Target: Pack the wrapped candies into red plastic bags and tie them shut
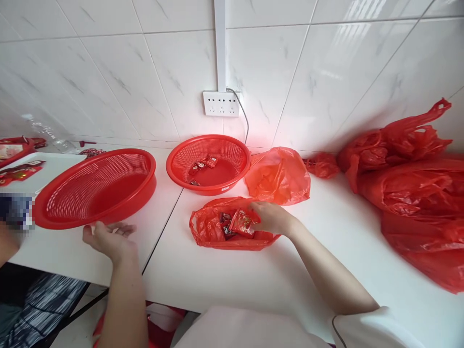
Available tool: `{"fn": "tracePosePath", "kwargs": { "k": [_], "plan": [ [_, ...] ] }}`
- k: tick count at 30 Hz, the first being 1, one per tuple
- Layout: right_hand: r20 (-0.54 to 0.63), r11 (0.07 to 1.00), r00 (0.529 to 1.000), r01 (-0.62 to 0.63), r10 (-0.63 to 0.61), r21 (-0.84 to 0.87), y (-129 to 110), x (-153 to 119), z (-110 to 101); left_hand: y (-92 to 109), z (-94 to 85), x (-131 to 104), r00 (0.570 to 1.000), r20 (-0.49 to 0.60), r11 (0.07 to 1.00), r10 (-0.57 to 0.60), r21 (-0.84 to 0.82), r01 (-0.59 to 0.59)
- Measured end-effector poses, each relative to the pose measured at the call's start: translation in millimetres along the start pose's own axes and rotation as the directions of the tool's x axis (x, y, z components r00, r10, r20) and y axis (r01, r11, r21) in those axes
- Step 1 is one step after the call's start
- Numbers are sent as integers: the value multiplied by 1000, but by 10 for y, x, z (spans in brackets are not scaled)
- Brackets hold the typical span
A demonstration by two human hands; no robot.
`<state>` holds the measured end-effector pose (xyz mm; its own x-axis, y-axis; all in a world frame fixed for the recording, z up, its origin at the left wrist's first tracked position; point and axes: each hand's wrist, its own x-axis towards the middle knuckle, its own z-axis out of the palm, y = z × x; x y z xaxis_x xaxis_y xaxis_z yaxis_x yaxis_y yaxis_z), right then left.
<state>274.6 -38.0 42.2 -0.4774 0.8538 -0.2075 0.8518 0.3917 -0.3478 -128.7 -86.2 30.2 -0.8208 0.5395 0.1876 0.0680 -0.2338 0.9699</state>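
Red packet (242,223) lay in the open red bag (206,232) at my 12 o'clock, on the worktop (174,270). Right grip (264,217) at its 3 o'clock edge; couldn't tell whether closed. Left grip (112,241) hung loosely open, beside the left basket (145,195).

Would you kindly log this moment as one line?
left hand: by nearest red basket | right hand: at packet in red bag

Red colanders (112,193), red bags (210,229) — then a white table (224,275); white wall tiles (174,67) (grey-veined, marble-like); red packets (242,223), their small print perhaps gold — and dark cloth (54,307) streaked white.
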Motion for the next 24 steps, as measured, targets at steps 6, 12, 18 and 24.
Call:
{"fn": "tracePosePath", "kwargs": {
  "k": [6,12,18,24],
  "plan": [
    [24,999,999,30,-30,-32,-68,74,93,260,647,-907,918,194,938,345,-119,-327],
    [-126,933,982,176,-143,314,-117,-31,-219,556,1237,-1215,490,864,926,116,84,-368],
    [-302,497,948,310,-100,811,-37,-36,-180,356,1461,-1280,129,954,960,-271,277,-34],
    [-253,408,966,250,-46,878,-103,89,101,-22,1361,-1436,239,929,949,-281,231,215]
  ]
}}
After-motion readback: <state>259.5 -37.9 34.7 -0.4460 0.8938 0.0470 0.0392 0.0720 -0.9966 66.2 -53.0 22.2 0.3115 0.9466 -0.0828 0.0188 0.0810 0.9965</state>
